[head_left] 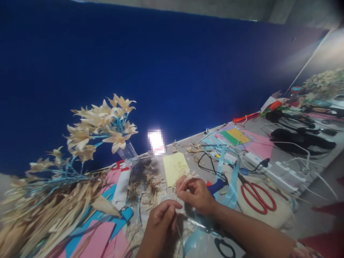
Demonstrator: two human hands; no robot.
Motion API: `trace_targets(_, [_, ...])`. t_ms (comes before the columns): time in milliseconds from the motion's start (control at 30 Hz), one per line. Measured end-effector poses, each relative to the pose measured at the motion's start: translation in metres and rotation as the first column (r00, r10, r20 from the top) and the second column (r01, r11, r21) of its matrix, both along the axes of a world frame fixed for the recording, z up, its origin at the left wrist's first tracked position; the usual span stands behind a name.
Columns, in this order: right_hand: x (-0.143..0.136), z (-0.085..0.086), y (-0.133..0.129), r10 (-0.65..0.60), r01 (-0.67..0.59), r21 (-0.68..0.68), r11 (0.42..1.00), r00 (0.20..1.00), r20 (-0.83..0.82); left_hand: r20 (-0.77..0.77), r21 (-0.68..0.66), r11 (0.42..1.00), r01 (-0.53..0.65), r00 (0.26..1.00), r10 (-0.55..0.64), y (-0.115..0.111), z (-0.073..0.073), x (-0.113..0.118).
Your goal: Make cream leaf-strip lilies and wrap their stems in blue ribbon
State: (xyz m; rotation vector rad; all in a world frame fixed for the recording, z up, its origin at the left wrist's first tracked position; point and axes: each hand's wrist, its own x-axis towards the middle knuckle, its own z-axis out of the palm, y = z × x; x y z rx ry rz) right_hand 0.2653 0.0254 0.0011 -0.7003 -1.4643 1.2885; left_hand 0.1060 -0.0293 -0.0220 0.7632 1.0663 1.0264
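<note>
Over the middle of the table, my right hand (pixel 197 195) is closed in a pinch, with a small pale husk piece (pixel 191 175) showing at its fingertips. Just below and to its left, my left hand (pixel 163 220) has thumb and forefinger pressed together. What the left fingers hold, if anything, is too small to tell. Beyond both hands lies a yellow paper sheet (pixel 170 168) with pale scraps on it. Close to the right hand is a blue-handled tool (pixel 218 187), its front end hidden.
Red-handled scissors (pixel 259 199) rest on a cream cloth bag (pixel 279 215) at right, near a white power strip (pixel 282 172) with cables. Husk flowers (pixel 94 122) stand at left above dried husks (pixel 53 211) and pink paper (pixel 96 236). A blue wall (pixel 172 71) backs the table.
</note>
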Motion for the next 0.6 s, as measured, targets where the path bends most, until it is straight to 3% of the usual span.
trace_targets(133, [-0.007,0.006,-0.008,-0.08,0.07,0.06,0.996,0.981,0.174,-0.078,0.101,0.991,-0.088,0.992,0.096,-0.003,0.014,0.002])
trace_targets(267, [-0.013,0.013,-0.017,-0.191,0.114,0.259,0.959,0.936,0.297,-0.108,0.183,0.978,-0.102,0.987,0.123,-0.008,0.016,0.001])
trace_targets(367, [-0.017,0.021,-0.023,-0.142,0.052,0.281,0.958,0.939,0.312,0.056,0.107,0.992,-0.072,0.996,0.066,-0.013,0.012,-0.005])
trace_targets(500, [-0.025,0.029,-0.03,-0.069,0.004,0.219,0.976,0.954,0.293,0.32,-0.027,1.0,0.003,0.947,0.006,-0.021,0.008,-0.017])
trace_targets(600, [-0.032,0.026,-0.035,-0.053,0.007,0.161,0.987,0.958,0.28,0.374,-0.057,0.998,-0.01,0.927,0.031,-0.027,0.007,-0.025])
